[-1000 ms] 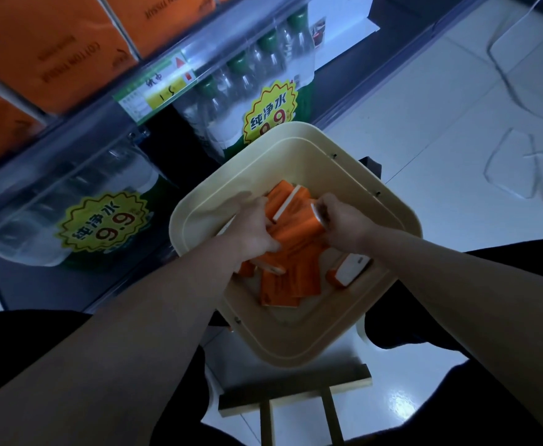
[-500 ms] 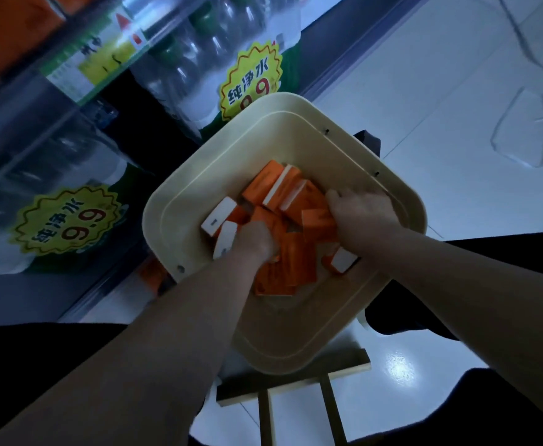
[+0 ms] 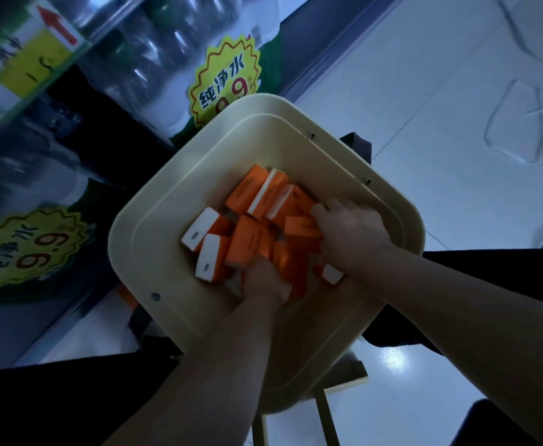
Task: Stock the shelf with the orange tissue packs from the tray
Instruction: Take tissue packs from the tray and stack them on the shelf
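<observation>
A cream square tray (image 3: 154, 252) holds a loose heap of several orange tissue packs (image 3: 254, 191) with white ends. My left hand (image 3: 265, 280) is down in the near side of the heap, its fingers curled round an orange pack (image 3: 247, 243). My right hand (image 3: 350, 233) lies over the right side of the heap, gripping another orange pack (image 3: 300, 225). The fingertips of both hands are buried among the packs. The shelf (image 3: 80, 37) runs across the upper left.
Water bottle packs (image 3: 154, 59) with yellow starburst price tags (image 3: 225, 82) stand on the low shelf behind the tray. A wooden stand (image 3: 324, 410) shows under the tray. White tiled floor (image 3: 424, 107) with a loose cable (image 3: 501, 120) lies to the right.
The view dropped from the orange shelf packs toward the tray. Both hands sank from holding a pack above the heap down into it, the right hand sliding right.
</observation>
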Motion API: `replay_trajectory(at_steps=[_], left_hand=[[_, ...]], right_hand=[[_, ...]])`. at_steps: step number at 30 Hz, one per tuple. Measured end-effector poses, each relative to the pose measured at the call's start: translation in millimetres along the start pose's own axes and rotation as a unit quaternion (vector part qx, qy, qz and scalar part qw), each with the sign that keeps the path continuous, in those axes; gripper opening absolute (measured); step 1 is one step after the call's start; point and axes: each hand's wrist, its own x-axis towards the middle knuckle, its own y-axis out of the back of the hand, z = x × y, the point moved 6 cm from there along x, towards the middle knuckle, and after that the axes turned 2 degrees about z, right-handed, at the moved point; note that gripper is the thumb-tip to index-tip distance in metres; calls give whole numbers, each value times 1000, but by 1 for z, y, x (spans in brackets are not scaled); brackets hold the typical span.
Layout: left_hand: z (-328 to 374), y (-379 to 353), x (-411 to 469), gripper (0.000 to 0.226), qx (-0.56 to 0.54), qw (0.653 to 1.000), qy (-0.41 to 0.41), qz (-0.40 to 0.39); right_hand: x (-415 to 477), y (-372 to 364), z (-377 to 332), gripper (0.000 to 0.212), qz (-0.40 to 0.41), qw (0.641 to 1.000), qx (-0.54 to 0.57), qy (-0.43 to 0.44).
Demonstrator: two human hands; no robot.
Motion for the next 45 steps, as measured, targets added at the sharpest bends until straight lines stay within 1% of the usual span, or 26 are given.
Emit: replay_trajectory(at_steps=[3,5,6,9,14,15,17,22,27,31,32,33,35,37,40,43,45], left_hand=[[12,31,-12,45,-48,998,-33,14],[12,64,-24,42,-78,996,-30,39],[10,79,-31,38,-72,995,-33,52],[-3,115,-51,16,-38,994,-60,83],[-23,175,-107,8,-26,979,-86,185],[-27,185,-118,11,-17,975,-94,200],[-39,204,-140,29,-7,967,-99,234],[-68,252,-213,28,-19,939,-117,324],[-114,290,-287,22,-59,908,-106,401],[-160,324,-337,35,-84,881,-60,463],[-170,332,-348,36,-92,876,-52,470],[-180,340,-359,32,-99,871,-49,479],[-203,356,-378,16,-117,854,-43,505],[-228,371,-392,14,-144,830,-26,538],[-264,391,-402,25,-167,801,6,575],[-296,405,-398,30,-184,790,29,583],[-315,411,-390,31,-196,785,39,586]], right_hand=[[2,9,-1,34,-9,1000,19,-12],[1,19,-3,38,-9,999,32,-19],[0,26,-6,39,-9,999,33,-20],[-9,53,-18,42,4,1000,22,-9],[-38,103,-51,38,69,997,18,21],[-44,112,-59,39,85,996,12,31],[-56,129,-75,45,110,993,-8,50],[-88,185,-114,48,204,975,-40,82],[-122,242,-161,51,287,947,-47,137],[-142,279,-205,48,322,930,-30,173],[-146,287,-217,46,332,925,-24,183],[-150,294,-229,45,342,918,-16,198],[-155,307,-256,46,360,903,-2,236],[-157,319,-282,48,378,887,5,266],[-154,333,-321,49,381,878,15,290],[-142,333,-353,52,352,883,29,309],[-135,334,-367,52,353,881,36,314]])
